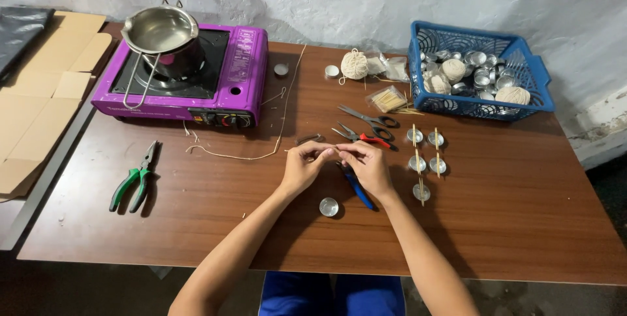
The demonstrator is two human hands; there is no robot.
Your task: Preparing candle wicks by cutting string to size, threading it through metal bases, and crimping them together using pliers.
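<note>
At frame centre, the left hand (302,166) and right hand (369,164) meet above the table (509,218), fingers (324,152) pinching a thin string (274,143) between them. A small metal cup (328,207) sits just below; blue-handled pliers (356,189) lie under the right hand.

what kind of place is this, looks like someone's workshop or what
Probably a small home craft setup for candle making: a wooden table against a rough plastered wall, with a purple portable stove, a blue basket of small metal cups, and balls of string.
</note>
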